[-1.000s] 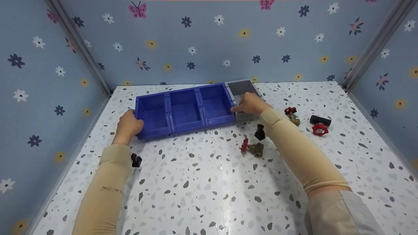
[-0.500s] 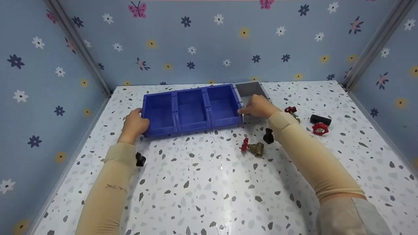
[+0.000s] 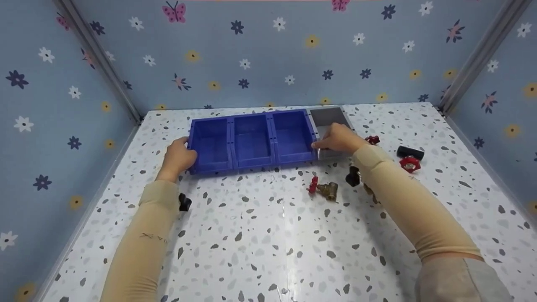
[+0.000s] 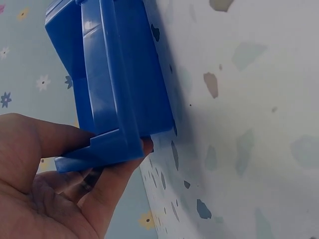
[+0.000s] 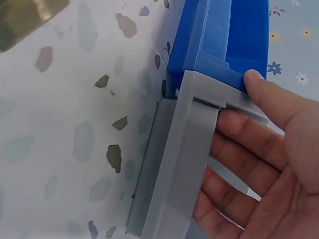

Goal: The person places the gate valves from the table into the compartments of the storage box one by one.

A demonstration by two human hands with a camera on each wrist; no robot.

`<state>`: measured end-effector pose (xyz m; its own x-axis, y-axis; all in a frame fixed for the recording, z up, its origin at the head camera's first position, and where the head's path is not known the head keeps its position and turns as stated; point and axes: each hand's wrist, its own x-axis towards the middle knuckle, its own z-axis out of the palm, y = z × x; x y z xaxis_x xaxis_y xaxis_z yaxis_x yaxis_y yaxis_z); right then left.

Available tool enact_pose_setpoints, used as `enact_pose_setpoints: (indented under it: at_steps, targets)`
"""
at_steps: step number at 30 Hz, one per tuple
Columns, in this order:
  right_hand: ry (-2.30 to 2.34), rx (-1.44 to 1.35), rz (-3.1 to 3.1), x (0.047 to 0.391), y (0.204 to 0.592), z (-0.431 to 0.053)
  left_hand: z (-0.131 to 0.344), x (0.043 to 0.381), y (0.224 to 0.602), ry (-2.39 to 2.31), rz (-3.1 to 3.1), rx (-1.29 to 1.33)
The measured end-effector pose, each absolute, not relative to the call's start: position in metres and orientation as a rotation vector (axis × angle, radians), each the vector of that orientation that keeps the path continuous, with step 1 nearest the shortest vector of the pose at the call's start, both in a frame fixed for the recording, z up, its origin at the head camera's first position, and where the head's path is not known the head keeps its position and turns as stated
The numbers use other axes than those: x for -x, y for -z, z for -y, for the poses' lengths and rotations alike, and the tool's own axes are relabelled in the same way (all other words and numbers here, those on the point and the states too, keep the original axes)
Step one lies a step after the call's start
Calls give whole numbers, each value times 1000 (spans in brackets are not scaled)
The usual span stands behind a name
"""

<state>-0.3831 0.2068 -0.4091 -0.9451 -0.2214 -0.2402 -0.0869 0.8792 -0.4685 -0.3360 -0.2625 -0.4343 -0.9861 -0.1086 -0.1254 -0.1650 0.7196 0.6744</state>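
Three blue plastic bins stand in a joined row: a left bin [image 3: 212, 147], a middle bin [image 3: 251, 144] and a right bin [image 3: 292, 140]. A grey bin [image 3: 329, 115] adjoins the right end. My left hand [image 3: 178, 159] grips the outer side of the left bin; its wrist view shows the thumb inside the blue rim [image 4: 107, 144] and fingers beneath. My right hand [image 3: 339, 138] pinches where the grey and right blue bins meet. In its wrist view, the thumb rests on the blue edge, with curled fingers behind the grey wall [image 5: 179, 164].
In front of the bins lies a brass valve [image 3: 328, 191] with a red handwheel [image 3: 313, 185]. Further right are a black tube [image 3: 410, 152] and another red handwheel [image 3: 410, 164]. My right arm partly hides more brass [image 3: 370, 191] and a red handwheel [image 3: 372, 139].
Both hands have moved the joined row of bins rightward across the table. The row now lies slightly straighter to the back wall. The brass valve in front has stayed in place.
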Motion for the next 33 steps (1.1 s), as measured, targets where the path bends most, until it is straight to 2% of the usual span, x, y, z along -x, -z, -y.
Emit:
enact_pose_setpoints:
  at_steps: [33]
  targets:
    - [644,266,-2752,350,406,-232,243,337,434,-1093,-2857,88]
